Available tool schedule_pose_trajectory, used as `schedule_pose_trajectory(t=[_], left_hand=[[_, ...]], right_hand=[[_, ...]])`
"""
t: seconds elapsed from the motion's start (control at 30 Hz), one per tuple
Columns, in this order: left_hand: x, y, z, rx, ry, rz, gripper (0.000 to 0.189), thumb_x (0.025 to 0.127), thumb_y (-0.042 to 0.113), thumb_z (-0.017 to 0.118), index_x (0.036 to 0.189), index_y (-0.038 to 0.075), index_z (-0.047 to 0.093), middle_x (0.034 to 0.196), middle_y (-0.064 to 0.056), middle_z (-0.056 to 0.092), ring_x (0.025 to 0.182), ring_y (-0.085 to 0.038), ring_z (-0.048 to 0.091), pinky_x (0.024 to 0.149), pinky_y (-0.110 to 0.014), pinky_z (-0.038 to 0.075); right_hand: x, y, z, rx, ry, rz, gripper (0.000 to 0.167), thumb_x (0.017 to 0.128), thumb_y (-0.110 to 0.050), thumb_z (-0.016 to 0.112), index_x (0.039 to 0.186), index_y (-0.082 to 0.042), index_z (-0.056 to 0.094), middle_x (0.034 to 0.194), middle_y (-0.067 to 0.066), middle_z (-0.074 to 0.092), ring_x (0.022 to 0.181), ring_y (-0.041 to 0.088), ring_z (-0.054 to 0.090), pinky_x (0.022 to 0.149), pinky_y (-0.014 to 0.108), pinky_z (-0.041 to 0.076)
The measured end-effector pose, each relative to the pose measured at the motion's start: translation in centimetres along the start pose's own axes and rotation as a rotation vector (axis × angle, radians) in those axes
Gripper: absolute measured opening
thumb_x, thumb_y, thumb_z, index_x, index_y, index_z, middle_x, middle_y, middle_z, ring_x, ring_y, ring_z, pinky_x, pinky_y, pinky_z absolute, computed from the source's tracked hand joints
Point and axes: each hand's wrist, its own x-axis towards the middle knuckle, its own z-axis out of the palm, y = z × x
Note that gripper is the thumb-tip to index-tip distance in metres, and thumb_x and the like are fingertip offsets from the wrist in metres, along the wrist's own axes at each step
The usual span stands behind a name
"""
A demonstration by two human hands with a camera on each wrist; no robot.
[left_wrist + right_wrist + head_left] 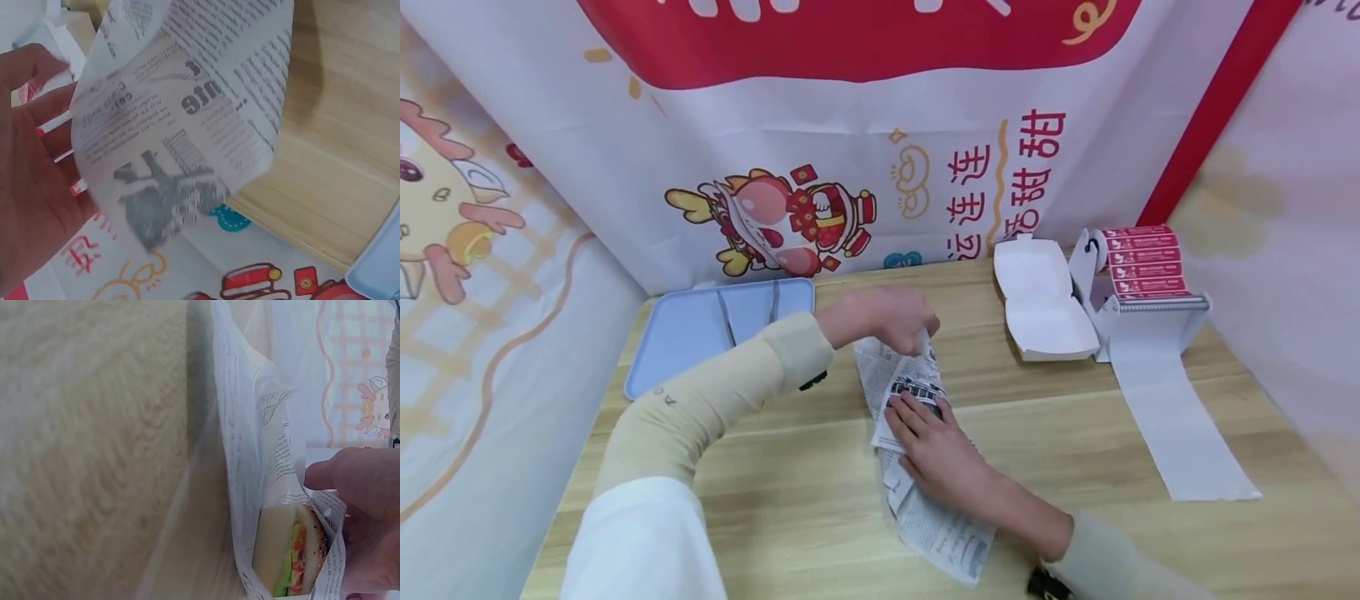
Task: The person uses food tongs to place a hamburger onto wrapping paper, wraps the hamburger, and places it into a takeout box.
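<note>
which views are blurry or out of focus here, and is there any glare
Head view: mostly sharp, but the left hand is motion-smeared; even light, no glare on the table. Left wrist view: the printed paper is close and soft, its print smeared. Right wrist view: the left half is an unfocused beige blur; only the sandwich in the wrapper is fairly clear.

Thin printed paper wrapper [917, 433] lies on a matt wood-grain table [775, 483].

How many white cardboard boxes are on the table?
1: an open box sits at the table's far right, beside the sticker roll. Others may be hidden.
</note>
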Motion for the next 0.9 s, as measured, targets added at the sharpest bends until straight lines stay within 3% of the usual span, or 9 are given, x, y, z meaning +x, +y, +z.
schedule_pose_trajectory(t=[0.07, 0.17, 0.33, 0.47, 0.6, 0.77, 0.9], left_hand=[[0.3, 1.1, 0.3, 0.070, 0.002, -0.033, 0.035, 0.093, 0.048, 0.063, 0.110, 0.019, 0.072, 0.099, 0.002, 0.073, 0.083, -0.014, 0.064, 0.077, -0.031, 0.055], [0.8, 2.7, 1.1, 0.200, 0.042, -0.069, 0.042, 0.090, 0.061, 0.062, 0.098, 0.020, 0.072, 0.091, 0.003, 0.072, 0.076, -0.013, 0.063, 0.068, -0.032, 0.055], [1.7, 4.3, 2.4, 0.359, 0.063, -0.053, 0.034, 0.092, 0.054, 0.063, 0.093, 0.022, 0.072, 0.094, 0.004, 0.073, 0.070, -0.013, 0.057, 0.066, -0.033, 0.055], [2.6, 4.7, 2.1, 0.314, 0.001, -0.019, 0.016, 0.096, 0.031, 0.062, 0.096, 0.018, 0.071, 0.100, 0.001, 0.073, 0.077, -0.016, 0.062, 0.071, -0.034, 0.057], [3.5, 4.4, 1.3, 0.221, -0.050, -0.047, 0.009, 0.095, 0.015, 0.059, 0.091, 0.015, 0.067, 0.096, -0.001, 0.069, 0.079, -0.018, 0.062, 0.068, -0.033, 0.056], [4.4, 3.4, 1.2, 0.076, -0.177, -0.074, 0.022, 0.093, 0.026, 0.068, 0.073, 0.019, 0.062, 0.076, 0.005, 0.058, 0.069, -0.013, 0.048, 0.060, -0.027, 0.039], [4.5, 2.9, 1.7, 0.093, -0.166, -0.028, 0.022, 0.090, 0.033, 0.074, 0.073, 0.020, 0.067, 0.080, 0.006, 0.065, 0.069, -0.011, 0.050, 0.061, -0.026, 0.042]], right_hand=[[0.0, -0.1, 0.1, 0.000, 0.007, 0.001, 0.062, 0.098, -0.031, 0.062, 0.151, -0.007, 0.041, 0.160, 0.011, 0.037, 0.150, 0.029, 0.032, 0.114, 0.064, 0.033], [-0.1, -0.1, 0.3, 0.005, 0.021, 0.007, 0.063, 0.098, -0.031, 0.062, 0.151, -0.007, 0.041, 0.160, 0.012, 0.037, 0.150, 0.029, 0.032, 0.114, 0.064, 0.032], [-0.2, -0.1, 0.4, 0.004, 0.045, 0.004, 0.063, 0.097, -0.031, 0.063, 0.151, -0.007, 0.042, 0.159, 0.012, 0.038, 0.149, 0.029, 0.034, 0.114, 0.064, 0.032], [-0.2, 0.0, 0.5, 0.003, 0.063, -0.004, 0.063, 0.096, -0.030, 0.064, 0.150, -0.006, 0.043, 0.158, 0.013, 0.041, 0.147, 0.029, 0.036, 0.113, 0.063, 0.033], [-0.2, 0.1, 0.4, 0.006, 0.062, -0.007, 0.062, 0.096, -0.029, 0.065, 0.150, -0.006, 0.044, 0.157, 0.013, 0.041, 0.147, 0.029, 0.037, 0.113, 0.064, 0.034], [-0.2, 0.2, 0.4, 0.010, 0.050, -0.014, 0.063, 0.096, -0.030, 0.065, 0.150, -0.006, 0.043, 0.158, 0.012, 0.041, 0.147, 0.029, 0.036, 0.112, 0.064, 0.035], [-0.1, 0.1, 0.4, 0.009, 0.053, -0.017, 0.062, 0.096, -0.029, 0.065, 0.149, -0.006, 0.044, 0.158, 0.012, 0.041, 0.147, 0.029, 0.037, 0.112, 0.064, 0.035]])
